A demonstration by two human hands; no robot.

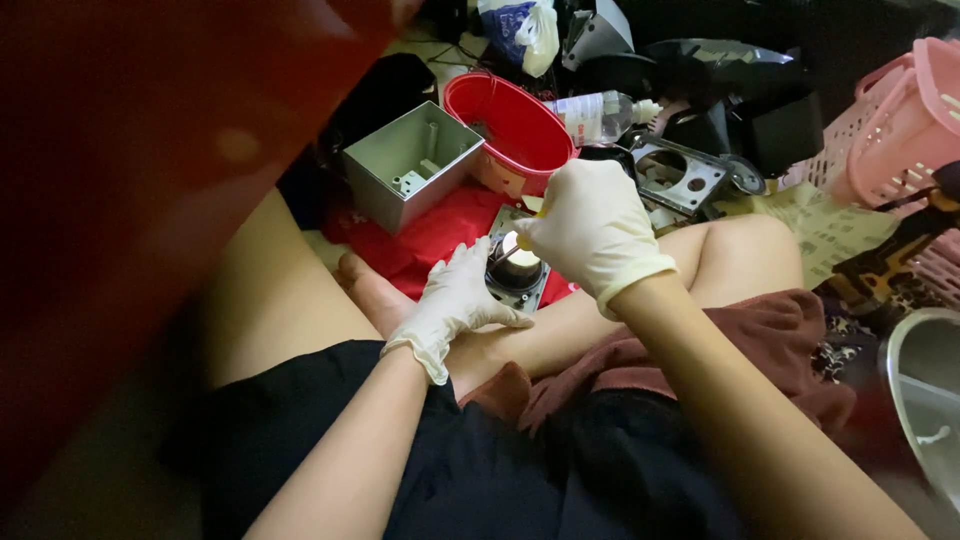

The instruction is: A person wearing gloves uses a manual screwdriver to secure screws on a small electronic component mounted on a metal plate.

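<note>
My left hand [455,298], in a white glove, rests on my leg and steadies a small square metal part with a dark round centre [516,279]. My right hand [594,228], also gloved, is closed around a thin tool with a yellowish handle [523,240], its tip pointing down into the round part. A bright glare sits on top of the part. The part lies on a red cloth [430,240] by my feet.
An open grey metal box [408,168] and a red bowl [510,125] stand behind the cloth. A plastic bottle [600,115], flat metal plates [680,180], a pink basket [900,125], a newspaper [820,225] and a steel bowl [925,400] crowd the right. A red blurred surface [150,180] fills the left.
</note>
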